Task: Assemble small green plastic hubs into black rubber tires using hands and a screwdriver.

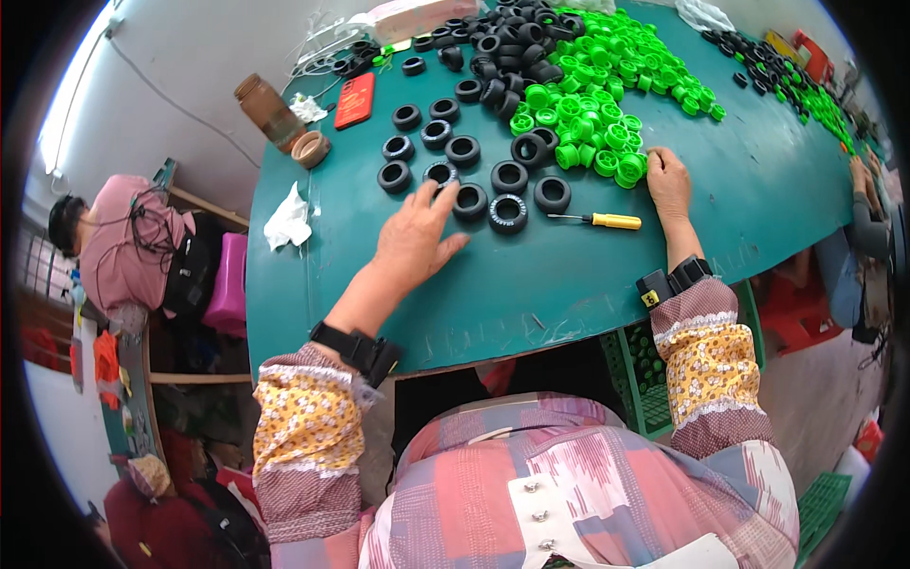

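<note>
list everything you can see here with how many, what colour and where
table: one, green, centre
loose tyres: about a dozen, black, table middle
tyre pile: one, black, far middle
toy wheels: many, green, right of the pile
mixed heap: one, black and green, far right
screwdriver: one, yellow handle, between the hands
phone: one, red, far left
bottle: one, brown, left edge
tissue: one large piece, white, left edge
crates: at least two, green, below table height
left hand: one, bare, at a loose tyre
right hand: one, bare, beside the wheels
</note>
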`<move>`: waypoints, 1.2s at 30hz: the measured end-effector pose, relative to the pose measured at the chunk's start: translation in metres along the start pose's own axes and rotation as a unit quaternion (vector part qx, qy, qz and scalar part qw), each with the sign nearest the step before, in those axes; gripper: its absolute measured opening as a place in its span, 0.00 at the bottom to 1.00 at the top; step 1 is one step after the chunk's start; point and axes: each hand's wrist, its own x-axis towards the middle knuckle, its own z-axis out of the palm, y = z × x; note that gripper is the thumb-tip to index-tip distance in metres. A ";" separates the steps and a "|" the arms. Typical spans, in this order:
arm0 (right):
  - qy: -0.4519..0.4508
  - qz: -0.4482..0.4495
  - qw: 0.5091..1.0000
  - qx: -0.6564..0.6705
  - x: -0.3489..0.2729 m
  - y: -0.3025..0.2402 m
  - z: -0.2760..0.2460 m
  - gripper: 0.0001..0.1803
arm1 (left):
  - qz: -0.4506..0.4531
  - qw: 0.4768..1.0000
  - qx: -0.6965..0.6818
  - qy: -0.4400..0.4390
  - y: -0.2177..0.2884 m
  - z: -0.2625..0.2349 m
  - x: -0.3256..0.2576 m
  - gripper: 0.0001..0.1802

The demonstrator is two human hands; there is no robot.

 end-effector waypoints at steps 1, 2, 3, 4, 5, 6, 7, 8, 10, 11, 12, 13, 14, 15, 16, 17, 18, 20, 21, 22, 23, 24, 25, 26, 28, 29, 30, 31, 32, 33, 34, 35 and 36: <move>0.003 0.004 1.000 -0.002 -0.001 -0.005 0.002 0.12 | -0.006 1.000 0.012 0.024 -0.006 0.004 0.009 0.25; -0.001 -0.005 1.000 0.019 0.000 -0.008 0.005 0.12 | -0.013 0.999 0.022 0.048 -0.009 0.006 0.015 0.24; -0.001 -0.010 0.999 0.031 0.001 -0.006 0.007 0.12 | 0.001 0.999 0.014 0.046 -0.012 0.009 0.021 0.24; 0.015 -0.025 0.998 0.049 0.003 -0.002 0.008 0.10 | 0.006 0.999 0.023 0.025 -0.015 0.012 0.028 0.24; 0.024 -0.019 0.999 0.034 0.003 0.000 0.006 0.10 | 0.011 0.999 0.033 0.005 -0.019 0.014 0.034 0.25; 0.021 -0.009 0.998 0.057 0.001 0.000 0.004 0.09 | 0.006 1.000 0.002 0.016 -0.019 0.017 0.036 0.23; 0.018 0.002 0.996 0.083 -0.002 -0.003 0.000 0.09 | 0.000 0.999 -0.034 0.031 -0.020 0.019 0.034 0.23; 0.023 0.008 0.997 0.067 -0.005 -0.001 -0.004 0.09 | -0.006 0.998 -0.049 0.029 -0.021 0.019 0.032 0.23; -0.024 -0.004 0.988 0.153 -0.011 -0.003 -0.009 0.09 | -0.019 0.997 -0.065 0.027 -0.027 0.018 0.027 0.25; -0.021 0.000 0.990 0.141 -0.012 -0.006 -0.013 0.09 | -0.026 0.997 -0.068 0.026 -0.029 0.019 0.027 0.26; -0.065 -0.023 0.988 0.139 -0.011 -0.013 -0.018 0.11 | -0.056 0.996 -0.073 0.014 -0.026 0.018 0.028 0.28; -0.110 -0.044 0.983 0.137 -0.011 -0.017 -0.021 0.13 | -0.074 0.996 -0.046 0.015 -0.024 0.021 0.030 0.29; -0.111 -0.041 0.985 0.128 -0.013 -0.017 -0.020 0.13 | -0.077 0.996 -0.023 0.026 -0.022 0.027 0.031 0.30; -0.131 -0.050 0.982 0.130 -0.014 -0.017 -0.018 0.15 | -0.084 0.996 0.003 0.042 -0.022 0.031 0.032 0.30; -0.151 -0.059 0.978 0.133 -0.015 -0.016 -0.016 0.16 | -0.084 0.996 -0.004 0.043 -0.021 0.032 0.032 0.30; -0.152 -0.060 0.978 0.127 -0.015 -0.015 -0.016 0.16 | -0.081 0.994 -0.008 0.067 -0.022 0.033 0.031 0.30; -0.156 -0.052 0.974 0.155 -0.016 -0.013 -0.015 0.17 | -0.078 0.993 -0.011 0.092 -0.023 0.035 0.031 0.29; -0.150 -0.055 0.971 0.178 -0.017 -0.009 -0.016 0.17 | -0.081 0.991 -0.029 0.102 -0.023 0.037 0.031 0.29; -0.152 -0.058 0.971 0.176 -0.019 -0.012 -0.017 0.17 | -0.085 0.989 -0.041 0.112 -0.024 0.037 0.030 0.29; -0.112 -0.072 0.976 0.175 -0.020 -0.015 -0.019 0.17 | -0.088 0.986 -0.054 0.129 -0.023 0.036 0.030 0.27; -0.073 -0.086 0.978 0.174 -0.021 -0.019 -0.020 0.17 | -0.090 0.986 -0.056 0.131 -0.025 0.038 0.030 0.27; -0.078 -0.089 0.978 0.173 -0.022 -0.024 -0.021 0.17 | -0.077 0.980 -0.048 0.176 -0.028 0.040 0.031 0.26; -0.059 -0.100 0.985 0.128 -0.022 -0.029 -0.022 0.17 | -0.065 0.972 -0.040 0.222 -0.029 0.041 0.032 0.26; -0.040 -0.111 0.990 0.082 -0.022 -0.032 -0.022 0.17 | -0.067 0.967 -0.061 0.240 -0.030 0.041 0.032 0.24; -0.034 -0.140 0.988 0.062 -0.023 -0.032 -0.017 0.17 | -0.073 0.960 -0.093 0.255 -0.029 0.037 0.032 0.24; -0.022 -0.165 0.985 0.043 -0.023 -0.030 -0.014 0.18 | -0.073 0.953 -0.124 0.268 -0.028 0.035 0.032 0.23; -0.018 -0.173 0.984 0.032 -0.021 -0.027 -0.012 0.16 | -0.060 0.950 -0.135 0.274 -0.029 0.033 0.032 0.24; -0.023 -0.184 0.982 0.032 -0.020 -0.026 -0.012 0.16 | -0.069 0.947 -0.136 0.281 -0.028 0.032 0.032 0.24; -0.019 -0.169 0.984 0.049 -0.021 -0.024 -0.013 0.15 | -0.071 0.940 -0.194 0.271 -0.026 0.030 0.032 0.25; -0.016 -0.156 0.985 0.066 -0.021 -0.025 -0.012 0.14 | -0.074 0.929 -0.251 0.262 -0.024 0.028 0.031 0.26; 0.006 -0.165 0.984 0.072 -0.021 -0.030 -0.011 0.13 | -0.101 0.903 -0.335 0.249 -0.021 0.022 0.030 0.26; 0.000 -0.177 0.981 0.076 -0.023 -0.037 -0.010 0.13 | -0.109 0.900 -0.333 0.260 -0.021 0.018 0.029 0.26; 0.001 -0.177 0.980 0.094 -0.024 -0.059 -0.010 0.13 | -0.154 0.837 -0.480 0.215 -0.023 0.015 0.029 0.25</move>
